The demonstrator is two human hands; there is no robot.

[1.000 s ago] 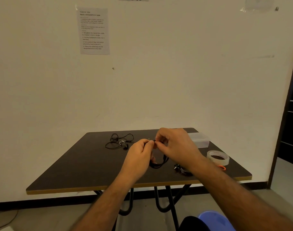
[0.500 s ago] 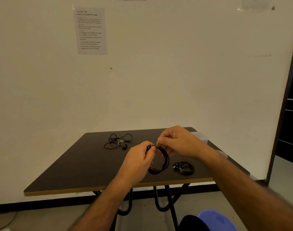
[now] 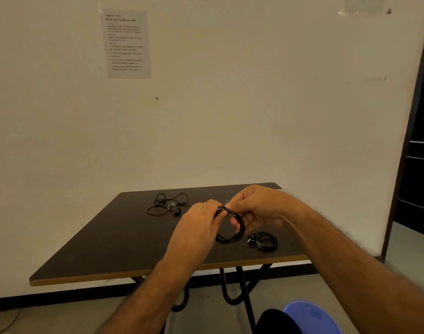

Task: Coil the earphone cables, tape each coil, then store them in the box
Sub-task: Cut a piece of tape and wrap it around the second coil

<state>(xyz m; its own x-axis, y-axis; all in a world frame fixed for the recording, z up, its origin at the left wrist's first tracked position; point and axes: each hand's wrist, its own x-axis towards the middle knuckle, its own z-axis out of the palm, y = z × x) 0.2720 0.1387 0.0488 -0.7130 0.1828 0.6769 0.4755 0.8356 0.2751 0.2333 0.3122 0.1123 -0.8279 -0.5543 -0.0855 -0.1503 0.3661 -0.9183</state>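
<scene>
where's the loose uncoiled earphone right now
In the head view, the uncoiled earphone lies on the table's far left part, left of the left hand.

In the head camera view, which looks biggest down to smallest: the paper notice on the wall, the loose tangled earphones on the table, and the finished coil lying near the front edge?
1. Paper notice, clearly largest.
2. Loose tangled earphones, spread wide.
3. Finished coil, smallest, though it lies nearer the camera than the other two.
</scene>
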